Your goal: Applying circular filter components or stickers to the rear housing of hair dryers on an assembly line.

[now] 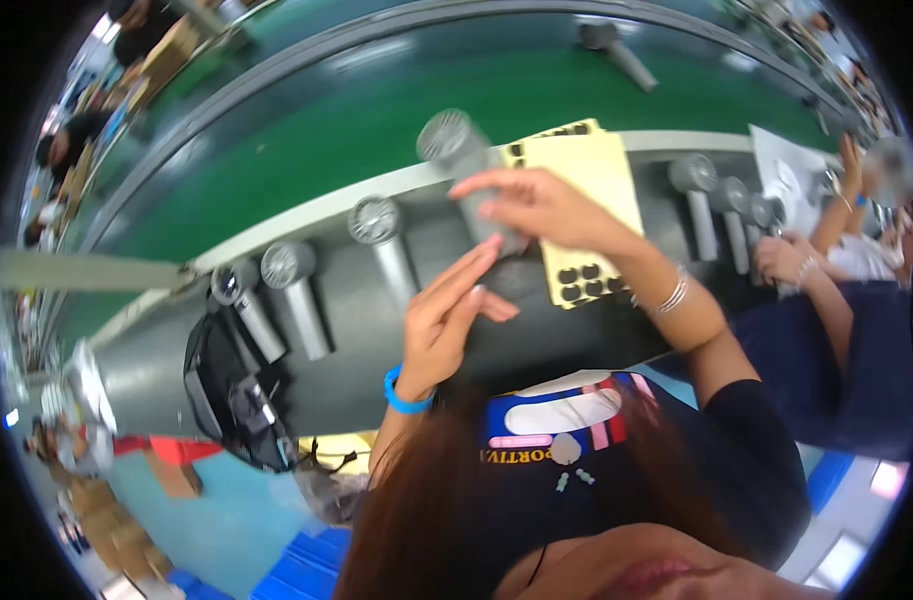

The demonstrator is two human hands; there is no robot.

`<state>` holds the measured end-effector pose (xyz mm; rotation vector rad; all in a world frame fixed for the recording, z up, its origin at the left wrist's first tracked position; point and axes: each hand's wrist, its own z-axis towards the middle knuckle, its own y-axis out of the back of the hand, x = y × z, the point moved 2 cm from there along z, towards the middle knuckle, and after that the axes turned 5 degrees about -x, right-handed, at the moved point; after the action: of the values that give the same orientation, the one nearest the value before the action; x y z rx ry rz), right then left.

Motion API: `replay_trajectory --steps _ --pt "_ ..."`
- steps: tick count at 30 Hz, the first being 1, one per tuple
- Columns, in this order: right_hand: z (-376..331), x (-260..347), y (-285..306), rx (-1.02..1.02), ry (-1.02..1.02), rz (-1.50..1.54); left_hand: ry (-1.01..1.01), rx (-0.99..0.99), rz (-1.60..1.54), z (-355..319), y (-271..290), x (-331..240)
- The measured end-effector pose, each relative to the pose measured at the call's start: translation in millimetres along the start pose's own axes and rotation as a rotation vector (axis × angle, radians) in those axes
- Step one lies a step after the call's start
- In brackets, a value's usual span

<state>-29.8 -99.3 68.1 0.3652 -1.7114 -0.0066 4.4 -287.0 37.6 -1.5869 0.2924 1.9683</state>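
My right hand (536,208) grips a grey handheld fan (459,152) by its handle, with the round head tilted up and to the left, above the grey work surface (456,330). My left hand (446,320), with a blue band on its wrist, is raised just below the fan's handle. Its fingers are stretched out and their tips touch or nearly touch the handle's lower end. Behind my right hand lies a yellow tray (588,180) with dark round pieces in its pockets.
Three more grey fans (381,240) (294,290) (241,305) lie in a row at the left and several others (698,200) at the right. A black bag (226,390) sits at the left edge. A green conveyor belt (376,120) runs behind. Another person's hands (786,260) work at the right.
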Motion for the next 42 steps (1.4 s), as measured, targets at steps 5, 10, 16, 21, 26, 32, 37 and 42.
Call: replay_trajectory --steps 5,10,16,21,26,32,37,42 --pt "96 -14 54 -0.549 0.329 -1.103 -0.024 -0.303 0.267 -20 11 7" --pt "161 -36 90 -0.550 0.214 -1.390 -0.140 -0.678 0.669 -41 40 8" --pt "111 -29 49 -0.526 0.239 -1.292 0.213 -0.640 0.957 -43 57 25" --pt "17 -23 24 -0.402 0.329 -0.781 0.525 -0.572 -0.035 -29 63 32" --pt "-57 -19 7 -0.300 0.092 -0.346 0.553 -0.474 -0.682 -18 49 24" --pt "-100 -47 36 -0.562 0.038 -0.309 0.526 -0.453 -0.805 -20 36 42" --pt "-131 -93 49 -0.826 -0.060 -0.678 0.490 -0.263 -0.757 -7 8 41" --pt "-135 -113 16 -0.822 0.041 -0.826 0.512 -0.226 -0.999 12 -12 44"
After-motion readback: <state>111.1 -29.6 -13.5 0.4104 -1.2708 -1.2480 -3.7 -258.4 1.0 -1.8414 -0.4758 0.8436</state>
